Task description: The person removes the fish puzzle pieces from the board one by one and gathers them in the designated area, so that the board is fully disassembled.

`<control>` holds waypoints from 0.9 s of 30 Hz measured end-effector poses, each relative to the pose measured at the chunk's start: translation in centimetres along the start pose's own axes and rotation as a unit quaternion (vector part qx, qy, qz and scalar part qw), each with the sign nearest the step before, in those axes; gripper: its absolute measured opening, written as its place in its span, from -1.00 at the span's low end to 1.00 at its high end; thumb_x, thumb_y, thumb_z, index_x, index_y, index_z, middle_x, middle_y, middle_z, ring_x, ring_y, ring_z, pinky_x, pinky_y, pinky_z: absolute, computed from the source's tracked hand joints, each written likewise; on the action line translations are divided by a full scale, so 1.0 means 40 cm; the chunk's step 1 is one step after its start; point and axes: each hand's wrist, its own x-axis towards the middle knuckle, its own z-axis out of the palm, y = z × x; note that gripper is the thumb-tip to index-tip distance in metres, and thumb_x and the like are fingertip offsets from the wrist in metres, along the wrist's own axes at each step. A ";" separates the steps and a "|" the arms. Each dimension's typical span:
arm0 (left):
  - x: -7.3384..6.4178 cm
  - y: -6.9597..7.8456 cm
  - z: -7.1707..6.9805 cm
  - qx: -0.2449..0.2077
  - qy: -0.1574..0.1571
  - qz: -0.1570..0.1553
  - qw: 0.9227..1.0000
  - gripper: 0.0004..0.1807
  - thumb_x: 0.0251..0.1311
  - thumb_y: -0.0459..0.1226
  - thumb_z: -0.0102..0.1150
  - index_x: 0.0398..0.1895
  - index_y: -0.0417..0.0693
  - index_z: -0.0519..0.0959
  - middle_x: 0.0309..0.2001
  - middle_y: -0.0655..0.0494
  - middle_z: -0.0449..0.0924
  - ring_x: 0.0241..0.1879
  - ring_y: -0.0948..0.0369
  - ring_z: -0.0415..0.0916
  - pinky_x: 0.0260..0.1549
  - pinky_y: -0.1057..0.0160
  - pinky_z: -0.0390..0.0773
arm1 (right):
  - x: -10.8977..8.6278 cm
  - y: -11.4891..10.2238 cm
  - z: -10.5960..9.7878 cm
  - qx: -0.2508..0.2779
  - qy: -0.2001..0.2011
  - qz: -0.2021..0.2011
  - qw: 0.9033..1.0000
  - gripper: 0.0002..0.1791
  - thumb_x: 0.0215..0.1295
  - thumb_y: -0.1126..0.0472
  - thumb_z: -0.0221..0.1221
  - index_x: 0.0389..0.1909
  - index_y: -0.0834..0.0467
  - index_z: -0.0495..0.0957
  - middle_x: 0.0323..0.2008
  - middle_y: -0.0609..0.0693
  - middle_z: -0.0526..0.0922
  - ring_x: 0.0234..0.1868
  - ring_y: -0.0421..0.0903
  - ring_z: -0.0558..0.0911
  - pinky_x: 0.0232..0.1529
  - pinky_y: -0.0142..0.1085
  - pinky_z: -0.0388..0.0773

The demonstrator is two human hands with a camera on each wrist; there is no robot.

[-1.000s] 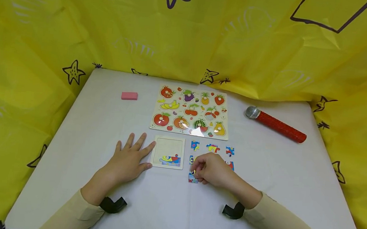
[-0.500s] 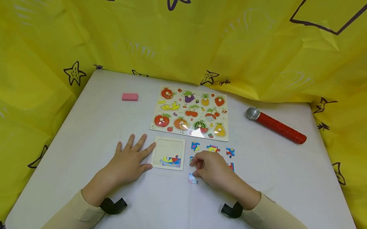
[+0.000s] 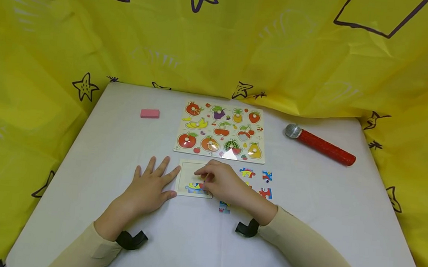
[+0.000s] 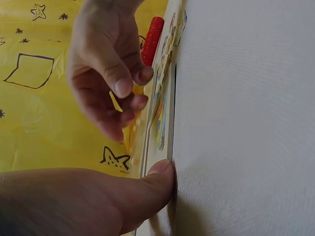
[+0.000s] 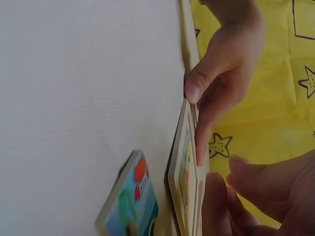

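In the head view, my left hand (image 3: 148, 189) lies spread on the table, its thumb and index finger touching the left edge of a small wooden puzzle tray (image 3: 178, 177). My right hand (image 3: 224, 184) hovers over the tray's right side, fingers loosely bent; nothing shows between thumb and fingertips in either wrist view. Fitted in the tray's lower right are colourful jigsaw pieces (image 3: 194, 186), partly covered by that hand. A jigsaw piece with a red crab (image 5: 133, 196) lies beside the tray. Other loose jigsaw pieces (image 3: 265, 193) lie to the right, some hidden behind the right hand.
A fruit peg puzzle board (image 3: 175, 147) lies behind the tray. A pink block (image 3: 150, 113) sits at the back left and a red microphone (image 3: 322, 147) at the back right. Yellow patterned cloth (image 3: 222, 44) hangs round the white table (image 3: 120, 141).
My right hand has moved left from the loose jigsaw pieces to above the tray, uncovering pieces on the right. The left hand stays in place.
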 end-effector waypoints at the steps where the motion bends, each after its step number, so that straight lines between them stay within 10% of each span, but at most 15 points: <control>1: 0.000 0.000 0.000 0.000 0.001 0.002 1.000 -0.17 0.45 0.10 0.29 0.71 0.24 0.24 0.76 -0.18 -0.04 0.70 -0.47 -0.21 0.44 -0.72 -0.08 | 0.008 -0.003 0.006 0.001 -0.003 -0.002 1.000 -0.64 0.36 0.34 0.42 0.16 0.09 0.78 -0.14 -0.12 0.69 -0.19 -0.22 0.60 -0.16 -0.38 0.59; 27: 0.001 -0.004 0.004 0.000 0.008 0.003 1.000 -0.16 0.42 0.09 0.32 0.70 0.24 0.26 0.75 -0.18 -0.01 0.69 -0.49 -0.19 0.43 -0.73 -0.06 | 0.026 -0.016 0.047 -0.043 -0.043 0.014 0.998 -0.78 0.36 0.24 0.46 0.00 0.08 0.79 -0.15 -0.12 0.58 -0.18 -0.18 0.53 -0.10 -0.33 0.55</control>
